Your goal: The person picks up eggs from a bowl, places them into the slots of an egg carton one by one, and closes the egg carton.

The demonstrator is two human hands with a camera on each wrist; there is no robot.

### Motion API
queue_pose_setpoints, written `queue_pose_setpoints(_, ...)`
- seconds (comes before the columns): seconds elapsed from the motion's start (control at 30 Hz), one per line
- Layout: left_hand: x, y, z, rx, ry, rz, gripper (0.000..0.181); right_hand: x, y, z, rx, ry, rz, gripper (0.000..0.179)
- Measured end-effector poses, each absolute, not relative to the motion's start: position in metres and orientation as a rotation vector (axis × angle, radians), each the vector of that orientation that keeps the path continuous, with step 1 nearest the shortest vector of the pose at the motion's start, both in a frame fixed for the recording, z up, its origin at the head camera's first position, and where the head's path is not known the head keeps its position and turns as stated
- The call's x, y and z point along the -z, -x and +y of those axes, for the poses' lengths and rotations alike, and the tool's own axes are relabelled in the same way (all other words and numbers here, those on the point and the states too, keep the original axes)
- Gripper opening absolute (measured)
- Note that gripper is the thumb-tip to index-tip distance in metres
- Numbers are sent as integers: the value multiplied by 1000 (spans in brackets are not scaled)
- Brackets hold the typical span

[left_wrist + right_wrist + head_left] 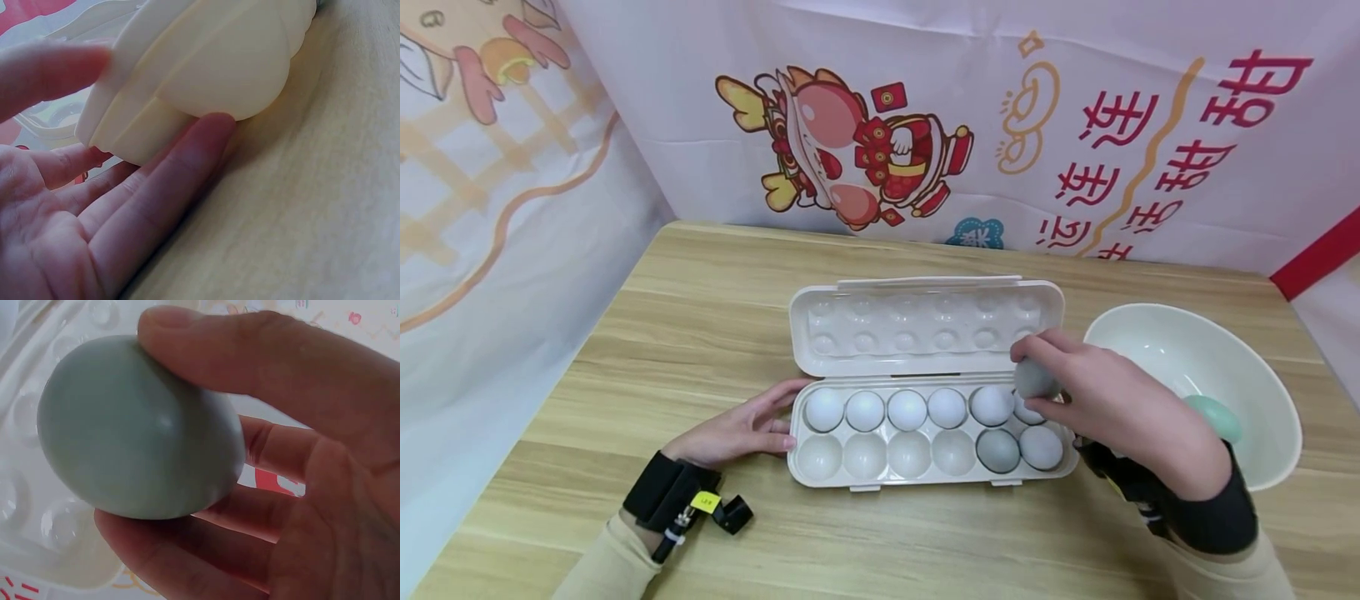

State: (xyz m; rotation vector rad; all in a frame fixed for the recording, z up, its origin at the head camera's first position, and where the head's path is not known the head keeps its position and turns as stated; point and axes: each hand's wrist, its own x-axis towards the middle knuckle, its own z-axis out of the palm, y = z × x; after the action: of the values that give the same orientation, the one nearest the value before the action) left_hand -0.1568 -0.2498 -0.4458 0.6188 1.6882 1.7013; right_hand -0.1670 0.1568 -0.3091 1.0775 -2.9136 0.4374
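The fingers and thumb of the right hand [1093,385] are closed around a pale green egg [1036,379], which is in the air above the right end of the egg carton [895,478]. In the carton, the far row shows six white eggs [907,410]; the near row has a grey-green egg [997,451] and a white one at right, and four empty cups [953,452] at left. The left hand [748,427] touches the carton's left end with loose, nearly straight fingers. The lid [925,329] lies open at the far side. To the right, a white bowl [1150,333] contains another green egg [1213,417].

Probably the step in hand is filling the carton; the next move would call for lowering the egg gently into an empty cup.
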Motion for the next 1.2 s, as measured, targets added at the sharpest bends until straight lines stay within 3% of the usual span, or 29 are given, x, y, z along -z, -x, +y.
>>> queue_pose_setpoints(1.2,443,155,-249,-1680,-570,1724,69,330,163,118,-388,-1278,-2828,43)
